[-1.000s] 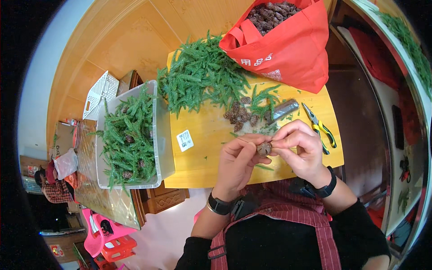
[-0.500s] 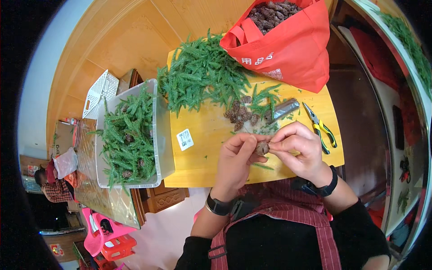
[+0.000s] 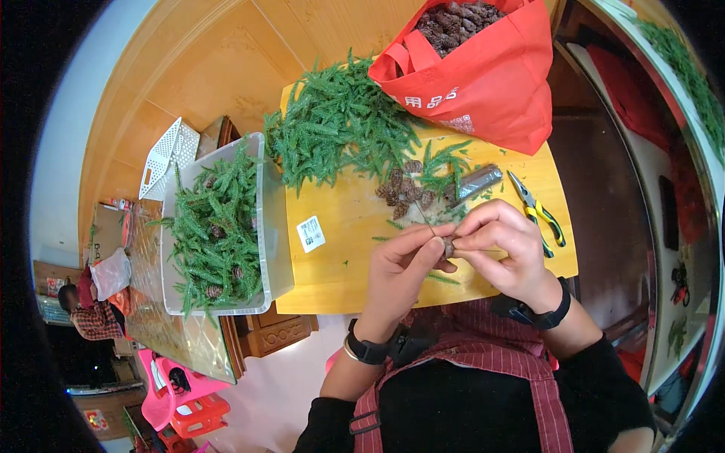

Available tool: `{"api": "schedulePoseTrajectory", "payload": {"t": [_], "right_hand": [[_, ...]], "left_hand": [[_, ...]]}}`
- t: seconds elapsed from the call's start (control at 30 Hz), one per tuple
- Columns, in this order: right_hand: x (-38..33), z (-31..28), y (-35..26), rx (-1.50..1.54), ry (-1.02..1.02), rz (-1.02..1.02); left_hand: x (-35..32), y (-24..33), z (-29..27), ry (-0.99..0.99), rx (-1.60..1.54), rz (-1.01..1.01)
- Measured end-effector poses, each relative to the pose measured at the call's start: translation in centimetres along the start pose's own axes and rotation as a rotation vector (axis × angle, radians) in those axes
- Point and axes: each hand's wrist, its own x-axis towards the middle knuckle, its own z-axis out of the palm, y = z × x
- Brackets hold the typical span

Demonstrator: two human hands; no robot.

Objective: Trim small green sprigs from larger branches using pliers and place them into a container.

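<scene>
My left hand (image 3: 399, 268) and my right hand (image 3: 504, 245) meet over the near part of a small yellow wooden table (image 3: 340, 260). Together they pinch a small brown pine cone (image 3: 448, 246), and a thin wire (image 3: 423, 217) sticks up from between my left fingers. Just beyond my hands lies a little heap of pine cones (image 3: 405, 190) among green fir sprigs (image 3: 340, 128).
A red bag (image 3: 491, 75) full of pine cones stands at the table's far right. Yellow-green pliers (image 3: 538, 208) and a grey wire bundle (image 3: 476, 183) lie right of the cones. A clear plastic bin (image 3: 219, 226) of sprigs sits left of the table. A person sits far left.
My fingers have shifted slightly around the pine cone, and the wire now stands up from my left fingers. Nothing else has moved.
</scene>
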Motion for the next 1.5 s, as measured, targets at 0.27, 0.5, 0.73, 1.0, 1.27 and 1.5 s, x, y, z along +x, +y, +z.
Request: {"api": "schedulePoseTrajectory", "payload": {"t": [0.27, 0.5, 0.73, 1.0, 1.27, 1.5], "right_hand": [[1.1, -1.0, 0.4, 0.280, -0.304, 0.178], [0.0, -0.2, 1.5, 0.667, -0.324, 0.304], [0.0, -0.1, 1.0, 0.830, -0.239, 0.389], [0.5, -1.0, -0.2, 1.053, -0.245, 0.550], [-0.2, -0.2, 1.0, 0.983, -0.184, 0.558], [0.4, -0.7, 0.3, 0.919, -0.196, 0.648]], "left_hand": [[-0.3, 0.8, -0.5, -0.193, 0.037, -0.162], [-0.2, 0.9, -0.4, -0.227, 0.019, -0.221], [-0.5, -0.3, 0.2, -0.099, -0.126, -0.143], [-0.7, -0.1, 0.3, -0.134, -0.184, -0.110], [-0.9, -0.5, 0.3, -0.130, -0.146, -0.085], [-0.8, -0.5, 0.2, -0.119, -0.155, -0.119]]}}
